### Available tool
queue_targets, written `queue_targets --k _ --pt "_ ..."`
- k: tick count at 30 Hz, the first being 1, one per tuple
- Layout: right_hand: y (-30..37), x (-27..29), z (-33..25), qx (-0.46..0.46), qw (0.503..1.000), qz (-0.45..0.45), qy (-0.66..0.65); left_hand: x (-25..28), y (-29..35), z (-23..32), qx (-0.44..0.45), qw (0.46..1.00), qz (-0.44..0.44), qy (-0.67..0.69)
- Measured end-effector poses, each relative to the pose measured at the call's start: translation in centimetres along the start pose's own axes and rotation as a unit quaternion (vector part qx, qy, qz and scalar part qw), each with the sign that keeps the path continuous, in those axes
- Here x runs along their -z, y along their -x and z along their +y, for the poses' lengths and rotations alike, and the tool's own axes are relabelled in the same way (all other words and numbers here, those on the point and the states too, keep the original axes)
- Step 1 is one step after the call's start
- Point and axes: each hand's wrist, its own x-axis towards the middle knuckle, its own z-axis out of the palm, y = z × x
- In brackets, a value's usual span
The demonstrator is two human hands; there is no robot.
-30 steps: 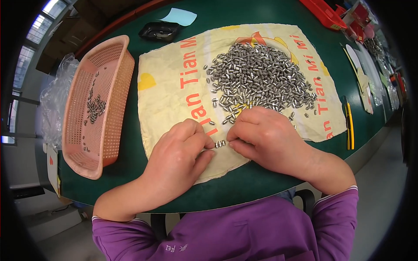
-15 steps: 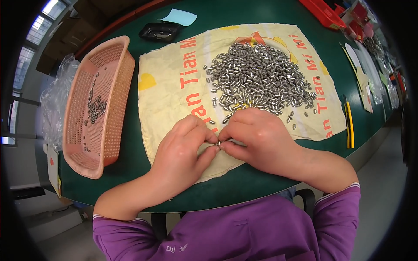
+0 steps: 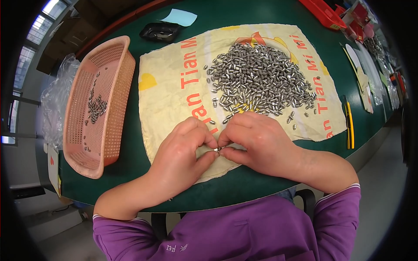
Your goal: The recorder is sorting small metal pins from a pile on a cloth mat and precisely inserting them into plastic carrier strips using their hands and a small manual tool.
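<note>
A small silvery metal part (image 3: 217, 149) is pinched between the fingertips of both hands, over the near edge of a yellow cloth (image 3: 167, 95). My left hand (image 3: 185, 150) is closed on its left end, and my right hand (image 3: 257, 139) grips its right end with thumb and forefinger. The fingers cover most of the part, so its full shape is hidden. Just beyond my hands a large heap of small metal parts (image 3: 261, 74) lies on the cloth, with a few strays around its rim.
To the left stands a pink plastic basket (image 3: 114, 130) with some small metal pieces (image 3: 96, 108) inside. A black tray (image 3: 160, 31) and a pale blue paper (image 3: 180, 17) lie at the back. On the right are a yellow cutter (image 3: 350, 126) and a red bin (image 3: 322, 15).
Both hands have shifted slightly nearer to me with the small metal part, and a little more of it shows between the fingertips. The heap and basket look the same.
</note>
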Motion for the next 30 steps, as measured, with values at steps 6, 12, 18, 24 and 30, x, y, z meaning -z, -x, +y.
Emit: queue_targets --k 6,12,18,24,30 --pt "0.01 -0.10 -0.08 0.009 1.000 -0.005 -0.011 0.16 -0.02 0.15 -0.008 1.000 -0.008 -0.025" --pt "0.09 -0.05 -0.02 0.006 1.000 -0.012 -0.015 0.21 -0.03 0.24 -0.010 0.999 -0.015 -0.032" --pt "0.05 0.06 -0.01 -0.007 1.000 -0.017 -0.025 0.37 -0.02 0.26 -0.006 1.000 -0.017 -0.026" --pt "-0.03 0.14 0.06 0.002 0.999 -0.023 -0.029 0.42 -0.06 0.38 -0.003 0.999 -0.026 -0.041" --pt "0.08 -0.02 0.17 0.010 0.999 -0.023 -0.031 0.34 -0.10 0.40 -0.013 0.998 -0.029 -0.049"
